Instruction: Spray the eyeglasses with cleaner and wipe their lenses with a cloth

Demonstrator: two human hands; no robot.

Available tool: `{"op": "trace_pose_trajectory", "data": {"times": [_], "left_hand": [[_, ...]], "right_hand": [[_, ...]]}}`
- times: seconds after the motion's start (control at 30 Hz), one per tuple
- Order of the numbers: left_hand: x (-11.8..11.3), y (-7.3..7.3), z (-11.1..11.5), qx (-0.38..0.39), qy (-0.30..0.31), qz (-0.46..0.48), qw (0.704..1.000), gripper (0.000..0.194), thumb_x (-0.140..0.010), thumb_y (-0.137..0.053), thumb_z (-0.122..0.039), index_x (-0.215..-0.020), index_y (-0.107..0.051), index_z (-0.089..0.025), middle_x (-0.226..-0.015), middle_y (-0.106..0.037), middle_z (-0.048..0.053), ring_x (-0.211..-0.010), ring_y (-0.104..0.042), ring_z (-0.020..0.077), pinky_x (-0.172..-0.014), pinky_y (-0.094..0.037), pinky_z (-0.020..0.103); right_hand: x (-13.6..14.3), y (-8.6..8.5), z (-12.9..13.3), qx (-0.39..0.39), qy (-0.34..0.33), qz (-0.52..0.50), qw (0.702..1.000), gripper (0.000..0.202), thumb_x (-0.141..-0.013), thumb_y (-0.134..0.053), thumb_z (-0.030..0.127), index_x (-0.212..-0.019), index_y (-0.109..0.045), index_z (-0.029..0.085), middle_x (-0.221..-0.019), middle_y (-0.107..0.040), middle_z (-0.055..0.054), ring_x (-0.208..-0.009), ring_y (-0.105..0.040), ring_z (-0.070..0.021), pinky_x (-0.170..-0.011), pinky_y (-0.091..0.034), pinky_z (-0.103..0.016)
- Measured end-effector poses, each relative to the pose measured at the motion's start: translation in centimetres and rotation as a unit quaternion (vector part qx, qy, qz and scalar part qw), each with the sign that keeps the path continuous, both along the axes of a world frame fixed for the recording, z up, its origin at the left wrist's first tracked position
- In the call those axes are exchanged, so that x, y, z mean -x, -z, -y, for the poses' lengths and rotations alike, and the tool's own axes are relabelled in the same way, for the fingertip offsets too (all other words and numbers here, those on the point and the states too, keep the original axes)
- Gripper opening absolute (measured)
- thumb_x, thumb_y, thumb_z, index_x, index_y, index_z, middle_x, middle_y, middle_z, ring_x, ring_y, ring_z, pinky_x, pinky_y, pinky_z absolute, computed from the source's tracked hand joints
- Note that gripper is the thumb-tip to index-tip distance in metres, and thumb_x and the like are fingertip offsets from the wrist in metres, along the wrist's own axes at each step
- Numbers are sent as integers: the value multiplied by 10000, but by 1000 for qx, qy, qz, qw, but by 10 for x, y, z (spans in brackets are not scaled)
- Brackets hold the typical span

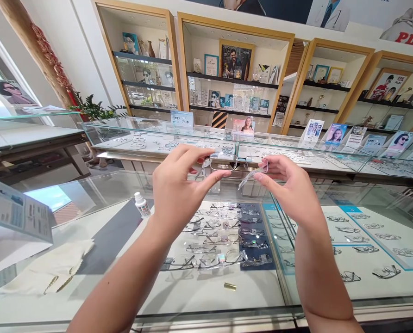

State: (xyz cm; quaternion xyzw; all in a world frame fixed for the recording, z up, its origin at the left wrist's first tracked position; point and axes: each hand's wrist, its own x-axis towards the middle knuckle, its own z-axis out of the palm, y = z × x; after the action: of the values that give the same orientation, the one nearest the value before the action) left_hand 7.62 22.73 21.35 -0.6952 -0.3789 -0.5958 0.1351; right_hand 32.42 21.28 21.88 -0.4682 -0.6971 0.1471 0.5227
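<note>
A pair of thin-rimmed eyeglasses (241,159) is held up level above the glass counter, its lenses facing me. My left hand (187,178) pinches the left side of the frame between thumb and fingers. At the other side, my right hand (286,185) pinches the right rim. Clear plastic wrapping (250,175) hangs from the glasses beside my right thumb, with more near my left fingertips. Below, several pairs of glasses (220,238) lie in rows in the display.
A small white bottle (141,205) stands left of my left forearm. A cream cloth (50,268) and a folded leaflet (19,212) are at the left. A small gold piece (230,286) lies near the front. Display cases (140,141) and shelves (234,83) stand behind.
</note>
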Motion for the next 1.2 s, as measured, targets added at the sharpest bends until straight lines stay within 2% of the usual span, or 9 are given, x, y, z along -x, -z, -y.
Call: {"op": "trace_pose_trajectory", "data": {"times": [0.17, 0.37, 0.57, 0.7, 1.03, 1.1, 1.2], "left_hand": [[-3, 1, 1, -2, 2, 3, 1000, 381, -900, -849, -576, -1134, -776, -284, -1034, -746, 44, -878, -699, 212, -756, -606, 366], [-2, 1, -7, 7, 12, 20, 1000, 382, -884, -881, -523, -1178, -782, -300, -1089, -742, 48, -980, -707, 236, -921, -621, 429], [-1, 7, -23, 80, 78, 70, 991, 417, -907, -860, -496, -1278, -769, -329, -1188, -727, 64, -991, -730, 219, -936, -652, 422], [-3, 11, -28, 96, 103, 79, 987, 442, -907, -857, -469, -1309, -752, -317, -1211, -728, 73, -1035, -743, 223, -924, -662, 400], [-7, 11, -25, 55, 58, 80, 994, 458, -880, -886, -487, -1272, -738, -299, -1181, -734, 66, -1012, -739, 230, -953, -651, 441], [-7, 10, -26, 26, 45, 72, 996, 449, -894, -872, -495, -1273, -727, -302, -1192, -725, 69, -1053, -730, 244, -982, -648, 462], [-6, 12, -30, -21, 17, 65, 998, 473, -898, -861, -518, -1296, -705, -317, -1221, -717, 77, -1171, -703, 278, -1023, -640, 478]], "right_hand": [[-1, 0, -1, 3, 0, -5, 1000, 344, -917, -788, 488, -1184, -728, 279, -1227, -800, -84, -1119, -759, -283, -1018, -591, -501], [5, -1, 3, -19, 41, 0, 999, 371, -906, -802, 489, -1194, -724, 267, -1234, -795, -86, -1100, -758, -289, -1026, -581, -519], [13, 2, 5, -90, 89, 17, 992, 344, -942, -776, 448, -1238, -724, 280, -1293, -772, -83, -1109, -740, -288, -1022, -583, -519], [15, 4, 5, -114, 104, 34, 987, 318, -955, -762, 430, -1235, -725, 283, -1300, -768, -88, -1119, -735, -302, -1021, -584, -534], [18, 3, 2, -90, 78, 10, 993, 312, -946, -773, 432, -1214, -732, 278, -1280, -765, -78, -1138, -723, -280, -1045, -580, -503], [19, 3, 1, -98, 56, -19, 993, 255, -991, -705, 454, -1175, -742, 280, -1253, -768, -80, -1142, -722, -273, -1047, -584, -493], [22, 2, -3, -151, 36, -64, 986, 254, -1073, -560, 438, -1091, -759, 280, -1199, -771, -80, -1163, -716, -265, -1063, -580, -488]]}}
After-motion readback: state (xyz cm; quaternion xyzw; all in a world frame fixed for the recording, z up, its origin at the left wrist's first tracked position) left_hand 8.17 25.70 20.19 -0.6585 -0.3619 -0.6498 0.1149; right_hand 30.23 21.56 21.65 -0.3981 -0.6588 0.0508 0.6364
